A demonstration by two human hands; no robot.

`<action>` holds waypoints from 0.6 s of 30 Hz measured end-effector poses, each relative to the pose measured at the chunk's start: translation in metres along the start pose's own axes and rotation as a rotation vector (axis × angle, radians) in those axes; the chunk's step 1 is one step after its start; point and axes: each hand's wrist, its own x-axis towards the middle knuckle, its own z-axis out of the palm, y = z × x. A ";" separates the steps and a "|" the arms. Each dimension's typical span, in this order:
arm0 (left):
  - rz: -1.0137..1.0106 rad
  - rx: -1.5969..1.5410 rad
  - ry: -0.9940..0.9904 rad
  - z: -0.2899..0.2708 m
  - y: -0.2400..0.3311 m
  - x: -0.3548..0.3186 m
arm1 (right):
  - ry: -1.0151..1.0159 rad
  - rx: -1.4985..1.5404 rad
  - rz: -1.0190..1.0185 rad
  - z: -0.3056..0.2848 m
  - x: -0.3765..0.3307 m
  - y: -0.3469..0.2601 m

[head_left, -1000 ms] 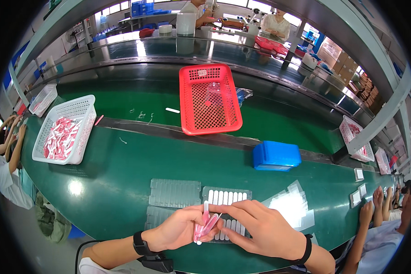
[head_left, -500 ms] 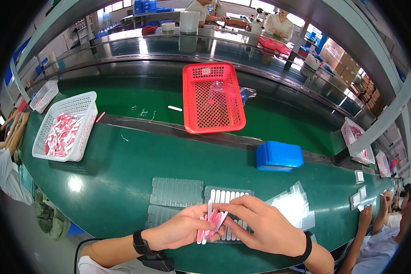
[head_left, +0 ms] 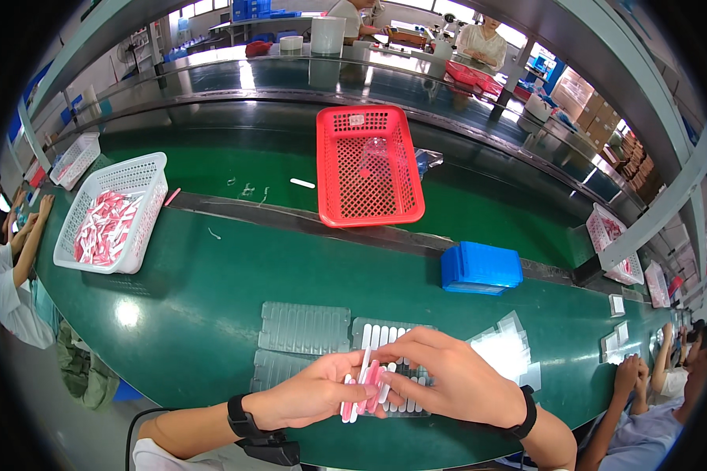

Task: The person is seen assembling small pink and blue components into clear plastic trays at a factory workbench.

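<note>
Far to the left of the left hand, at the edge of the green work surface [head_left: 196, 290], stands a white plastic basket with a perforated wall [head_left: 148, 206], filled with small pink and white packets [head_left: 102, 229]. Beyond it, further away, there is a second smaller white basket [head_left: 77, 157].

The left hand [head_left: 310, 395] comes from below with a black wrist strap [head_left: 242, 416]. Its fingers are curled and closed around a small bundle of thin pink and white sticks [head_left: 367, 383], which stand almost upright between the two hands. Just above this hand lie two clear plastic blister trays with ribbed slots [head_left: 305, 328], flat on the surface.

The right hand [head_left: 448, 381], which also has a black wrist strap [head_left: 528, 408], touches the same bundle from the other side; the thumb and fingers are bent and pinch the sticks, so the hand is mostly closed. Under and behind this hand lies one more clear tray with white sticks in its slots [head_left: 385, 337]. To the right of it is a loose pile of clear plastic sheets [head_left: 507, 353].

Well above the hands, a red plastic mesh basket [head_left: 368, 169] stands on the darker belt. Up and to the right of the right hand is a stack of blue plastic lids [head_left: 479, 268]. At the far right edge another person's hands [head_left: 635, 373] rest on the surface.
</note>
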 end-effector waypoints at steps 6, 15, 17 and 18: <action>0.022 -0.006 -0.034 -0.004 -0.005 0.001 | -0.050 0.092 0.098 0.001 0.009 0.003; 0.007 -0.025 -0.052 -0.001 0.004 0.001 | 0.017 0.465 0.277 0.000 0.015 0.015; 0.019 -0.008 -0.045 -0.001 0.003 0.001 | 0.032 0.543 0.291 0.000 0.015 0.022; 0.029 0.011 -0.038 0.000 0.003 0.000 | 0.049 0.621 0.305 0.000 0.016 0.024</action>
